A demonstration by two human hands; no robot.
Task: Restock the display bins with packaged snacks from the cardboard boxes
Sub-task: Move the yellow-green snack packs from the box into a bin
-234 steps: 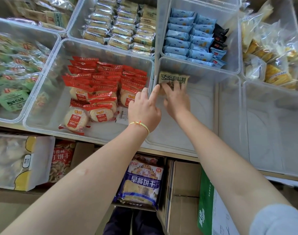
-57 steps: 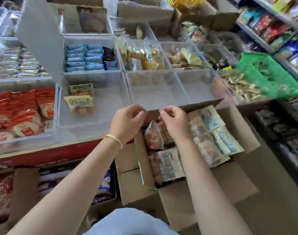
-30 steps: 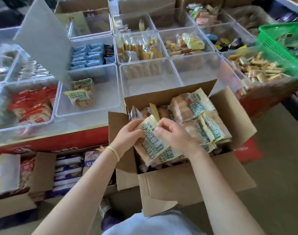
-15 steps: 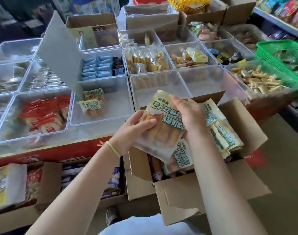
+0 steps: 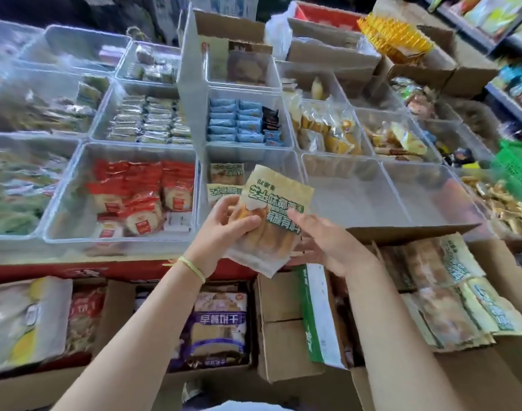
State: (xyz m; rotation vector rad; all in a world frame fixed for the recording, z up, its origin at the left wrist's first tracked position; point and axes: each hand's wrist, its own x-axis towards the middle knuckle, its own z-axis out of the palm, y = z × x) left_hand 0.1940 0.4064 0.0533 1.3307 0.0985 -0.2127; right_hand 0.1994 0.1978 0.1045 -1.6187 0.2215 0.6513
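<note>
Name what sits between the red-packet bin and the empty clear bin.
In the head view, one bin lies between, holding two green-label packets; the held packet overlaps it.
</note>
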